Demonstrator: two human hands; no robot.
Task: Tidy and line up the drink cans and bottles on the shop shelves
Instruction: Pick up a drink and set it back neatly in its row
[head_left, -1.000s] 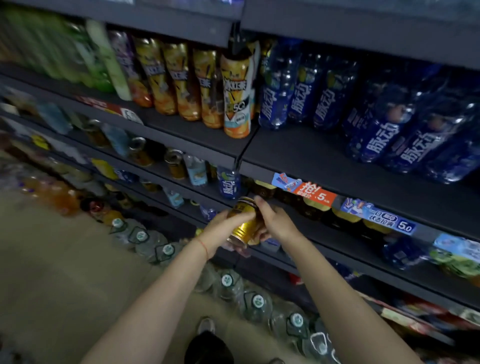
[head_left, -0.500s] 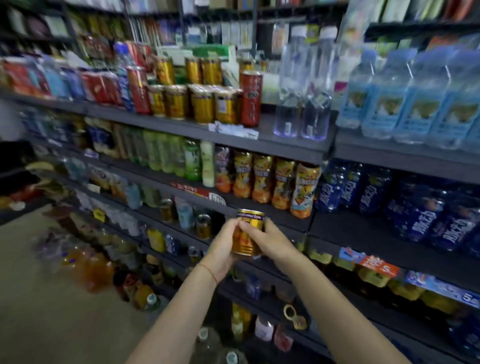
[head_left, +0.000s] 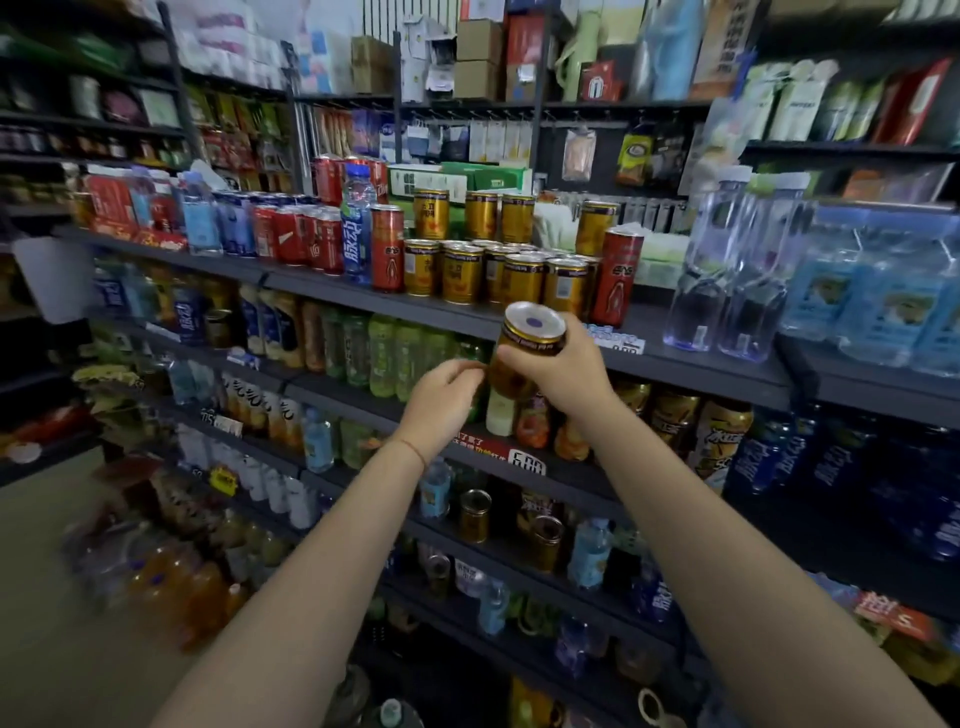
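Your right hand (head_left: 563, 371) clamps the gold can (head_left: 524, 351), hiding its label; left hand (head_left: 441, 402) fingers, curled, touch its side below the shelf edge (head_left: 363, 301).

The gold can (head_left: 525, 351) has risen toward the top shelf (head_left: 363, 299), the left hand (head_left: 441, 402) seemingly loosening.

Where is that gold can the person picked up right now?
The gold can is mid-frame in the head view, gripped by the right hand, with the left hand beside it, just below the row of matching gold cans.
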